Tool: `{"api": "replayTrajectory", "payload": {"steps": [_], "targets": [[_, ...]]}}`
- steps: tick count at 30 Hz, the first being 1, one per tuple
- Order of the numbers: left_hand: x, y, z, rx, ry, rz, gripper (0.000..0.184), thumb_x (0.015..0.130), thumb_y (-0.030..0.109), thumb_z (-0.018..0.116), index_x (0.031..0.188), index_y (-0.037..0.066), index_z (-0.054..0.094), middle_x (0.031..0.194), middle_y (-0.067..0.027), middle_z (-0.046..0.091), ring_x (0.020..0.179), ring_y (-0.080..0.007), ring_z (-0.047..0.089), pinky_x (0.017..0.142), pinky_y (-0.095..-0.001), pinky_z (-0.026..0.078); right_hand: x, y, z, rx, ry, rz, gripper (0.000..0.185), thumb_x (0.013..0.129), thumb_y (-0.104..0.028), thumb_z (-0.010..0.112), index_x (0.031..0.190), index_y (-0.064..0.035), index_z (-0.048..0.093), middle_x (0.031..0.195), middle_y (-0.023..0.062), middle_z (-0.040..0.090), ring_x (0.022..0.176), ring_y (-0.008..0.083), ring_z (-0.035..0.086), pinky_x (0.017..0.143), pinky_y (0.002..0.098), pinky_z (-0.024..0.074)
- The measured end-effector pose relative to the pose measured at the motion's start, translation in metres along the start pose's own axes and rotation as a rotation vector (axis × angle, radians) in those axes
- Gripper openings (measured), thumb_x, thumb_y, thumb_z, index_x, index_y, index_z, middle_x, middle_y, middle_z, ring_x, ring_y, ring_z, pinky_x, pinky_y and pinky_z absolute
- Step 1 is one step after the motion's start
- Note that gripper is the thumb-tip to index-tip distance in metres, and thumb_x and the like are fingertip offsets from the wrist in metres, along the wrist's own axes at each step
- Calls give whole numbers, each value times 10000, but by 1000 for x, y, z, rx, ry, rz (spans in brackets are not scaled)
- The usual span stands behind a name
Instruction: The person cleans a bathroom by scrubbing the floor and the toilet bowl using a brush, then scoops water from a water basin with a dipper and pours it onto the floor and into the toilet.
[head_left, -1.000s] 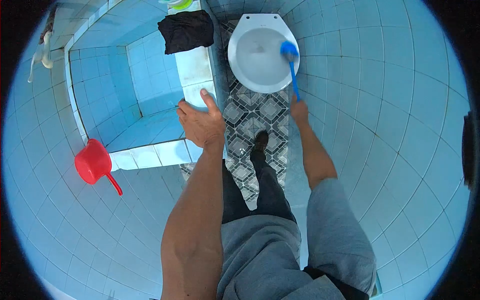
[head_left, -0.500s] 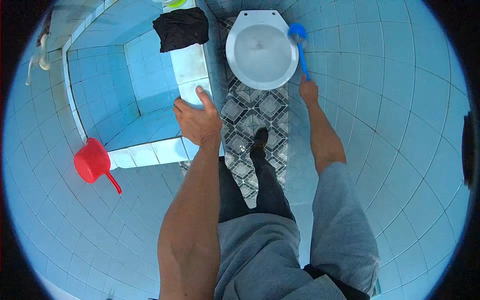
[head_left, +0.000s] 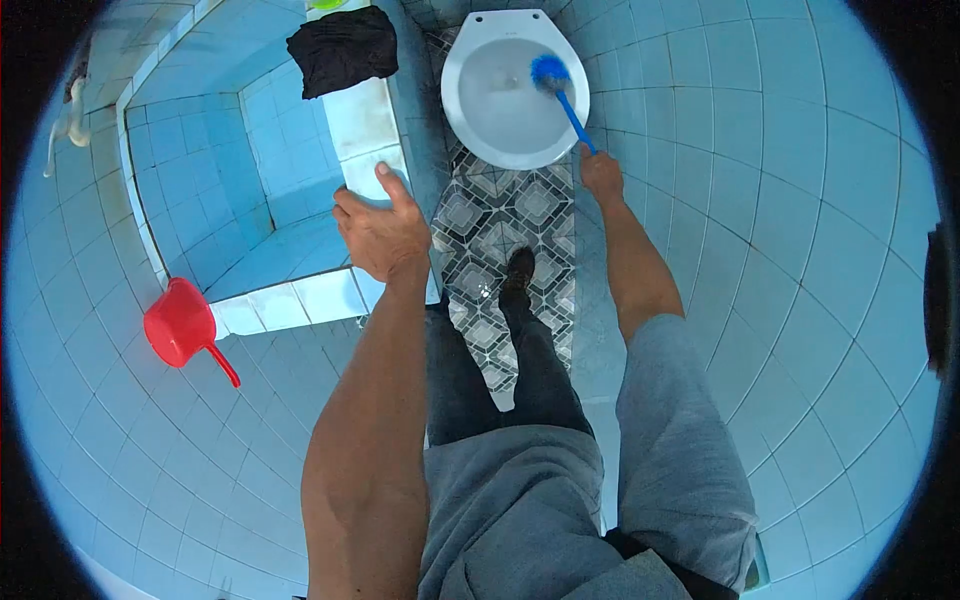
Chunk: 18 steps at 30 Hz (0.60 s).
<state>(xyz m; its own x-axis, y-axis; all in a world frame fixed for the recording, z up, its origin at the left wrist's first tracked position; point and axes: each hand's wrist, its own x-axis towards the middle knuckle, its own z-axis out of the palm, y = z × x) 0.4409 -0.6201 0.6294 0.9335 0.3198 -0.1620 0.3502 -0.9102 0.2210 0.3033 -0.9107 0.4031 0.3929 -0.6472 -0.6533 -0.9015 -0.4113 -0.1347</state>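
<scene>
- Blue brush (head_left: 550,74) with its bristle head inside the toilet bowl (head_left: 515,160), toward the right side of the hollow; the head looks to be at the inner wall, but I cannot tell if it touches.
- Its long axis runs aslant: the handle crosses the bowl's rim at the near right, and the head points forward and left, toward the bowl's far edge with the two holes.
- Right hand (head_left: 602,178), just outside the rim's near right, is closed around the handle's end — the brush lies straight ahead of it and a little left.
- Left hand (head_left: 383,232) is well apart from the brush, which lies forward and to its right; thumb spread from the fingers, it rests on the near right corner of the tiled ledge (head_left: 365,120), no object visible in it.
- Black cloth (head_left: 343,52) lies across the ledge's far part, lapping over its inner edge, with a green thing (head_left: 325,4) beyond, cut by the frame.
- Red dipper (head_left: 180,322) sits at the ledge's near left corner, handle slanting toward the person.
- Patterned floor (head_left: 465,212) runs between ledge and right wall, a dark shoe (head_left: 519,268) on it.
</scene>
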Motion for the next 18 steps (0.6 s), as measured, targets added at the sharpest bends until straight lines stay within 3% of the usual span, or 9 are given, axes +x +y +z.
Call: {"api": "replayTrajectory", "payload": {"steps": [7,10,14,18], "targets": [[1,-1,-1,25,8,2,711,954,586,417,1249,-60,464,1131,-273,570,1017,-407,622,814,-516,523,-105,68,42,-91,31,21,624,983,-534,386,1021,31,647,1021,297,664,945,473,640,854,562,493],[3,0,-2,10,-33,-16,710,955,584,415,1247,-61,464,1128,-268,567,1021,-404,619,816,-523,520,-118,65,44,-80,68,28,608,986,-522,400,1001,36,643,971,308,666,915,489,641,827,570,500],[0,0,-3,22,-37,-8,713,953,585,416,1247,-63,463,1122,-260,569,1023,-399,616,824,-521,518,-47,54,8,-131,192,-149,574,997,-494,408,918,24,643,892,285,678,837,463,667,747,538,537],[1,-2,-1,12,-11,-6,711,948,587,423,1236,-61,469,1120,-255,570,1028,-395,613,829,-512,519,-31,45,-13,-242,174,-196,555,997,-480,420,871,13,642,834,269,678,800,447,670,719,529,543]]}}
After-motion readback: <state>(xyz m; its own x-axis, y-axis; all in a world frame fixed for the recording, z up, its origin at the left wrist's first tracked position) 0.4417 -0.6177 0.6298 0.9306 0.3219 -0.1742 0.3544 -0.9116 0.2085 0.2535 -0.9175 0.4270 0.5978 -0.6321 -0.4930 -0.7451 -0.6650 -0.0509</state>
